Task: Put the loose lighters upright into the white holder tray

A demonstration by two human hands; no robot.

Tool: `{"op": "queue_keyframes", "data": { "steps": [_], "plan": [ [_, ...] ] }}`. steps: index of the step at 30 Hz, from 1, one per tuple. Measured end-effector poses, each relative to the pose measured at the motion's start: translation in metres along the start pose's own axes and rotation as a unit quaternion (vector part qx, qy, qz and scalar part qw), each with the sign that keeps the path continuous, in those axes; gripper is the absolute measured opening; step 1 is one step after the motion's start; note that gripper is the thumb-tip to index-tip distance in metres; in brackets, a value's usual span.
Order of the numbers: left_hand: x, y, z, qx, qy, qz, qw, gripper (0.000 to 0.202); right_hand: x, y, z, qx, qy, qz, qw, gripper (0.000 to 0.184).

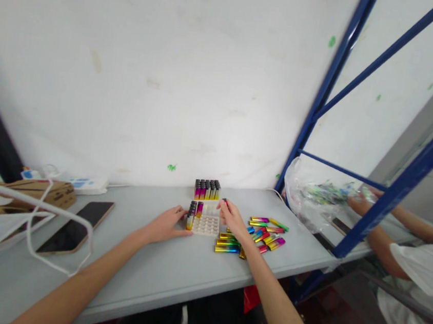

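A white tray (206,227) with rows of holes lies on the table, a short line of lighters (190,218) with black tops standing upright along its left side. My left hand (167,222) rests at that side, thumb and fingers spread around the tray's near left corner. Over the tray's right side, my right hand (230,218) is closed in a pinch on a lighter (225,201); only its dark top shows, the rest hidden by the fingers. Shiny multicoloured lighters (227,246) lie in a loose pile to the right, partly under my right forearm.
Behind the tray stands a full block of upright lighters (207,190). At left are a phone (76,227), a white cable (89,231), a cardboard box (49,192) and a power strip (89,185). A blue metal frame (386,200) separates a co-worker's arms (388,252) and plastic bag (300,191).
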State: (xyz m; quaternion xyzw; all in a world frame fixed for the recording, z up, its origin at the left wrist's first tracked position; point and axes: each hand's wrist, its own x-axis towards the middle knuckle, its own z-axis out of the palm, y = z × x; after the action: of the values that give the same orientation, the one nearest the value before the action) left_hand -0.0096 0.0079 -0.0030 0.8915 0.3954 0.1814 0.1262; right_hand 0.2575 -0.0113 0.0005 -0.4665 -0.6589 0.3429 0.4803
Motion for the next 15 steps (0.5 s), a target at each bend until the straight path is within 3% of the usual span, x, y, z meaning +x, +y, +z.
{"op": "queue_keyframes", "data": {
  "steps": [6, 11, 15],
  "plan": [
    [0.000, 0.001, 0.000, 0.001, 0.003, 0.005, 1.000, 0.054, -0.001, -0.004, 0.007, 0.043, 0.075, 0.100, 0.991, 0.058],
    [-0.001, 0.003, -0.001, 0.011, 0.006, 0.005, 1.000, 0.054, -0.002, -0.003, 0.013, -0.031, 0.063, 0.064, 0.995, 0.048],
    [-0.001, 0.004, -0.001, 0.011, 0.001, 0.002, 1.000, 0.053, -0.002, -0.003, 0.015, -0.006, 0.058, 0.080, 0.995, 0.051]
  ]
}}
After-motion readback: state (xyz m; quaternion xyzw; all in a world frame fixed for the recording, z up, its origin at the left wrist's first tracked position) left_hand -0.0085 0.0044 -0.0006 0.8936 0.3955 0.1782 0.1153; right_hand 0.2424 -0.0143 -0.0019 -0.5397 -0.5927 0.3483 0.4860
